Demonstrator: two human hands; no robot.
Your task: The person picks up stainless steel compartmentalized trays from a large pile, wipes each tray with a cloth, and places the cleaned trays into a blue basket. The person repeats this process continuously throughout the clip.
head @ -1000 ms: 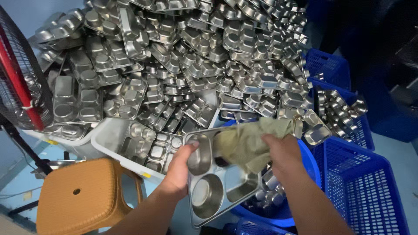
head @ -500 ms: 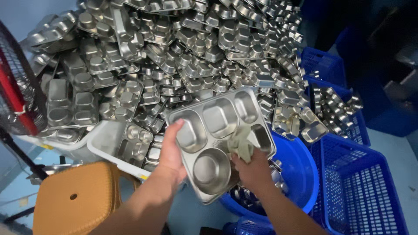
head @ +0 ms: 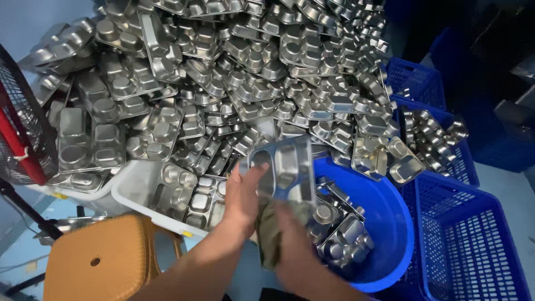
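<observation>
Above the round blue tub (head: 390,234), in front of the great heap of steel trays (head: 234,72): one compartment tray (head: 287,170), tilted on edge and blurred, pinched by the left hand (head: 245,195) with thumb over the near rim and fingers behind. Below it, the right hand (head: 295,251), bunched around a greenish cloth (head: 270,237) that touches the tray's lower edge; fingers mostly hidden, so closed on the cloth by the look of it, not certain.

To do this step well, judging from the grip: keep the left thumb clear of the wells, hold the tray steady by one short edge, press the cloth flat into each compartment and along the rim in turn, then turn the tray and cover the back. Best done over the tub, so a slip lands among the trays already there rather than on the floor.

Counted: hands, two. Cloth, one. Tray in hand, one. Blue tub, one, with several trays inside, perhaps five or six, overlapping too much to be sure. White bin (head: 131,192) with trays, one. Blue slatted crates (head: 473,239) at the right, at least three. Orange plastic stool (head: 100,262), one. Fan with a red frame (head: 22,139) at the left edge, one. Trays in the heap: far too many to count, well past a hundred.
</observation>
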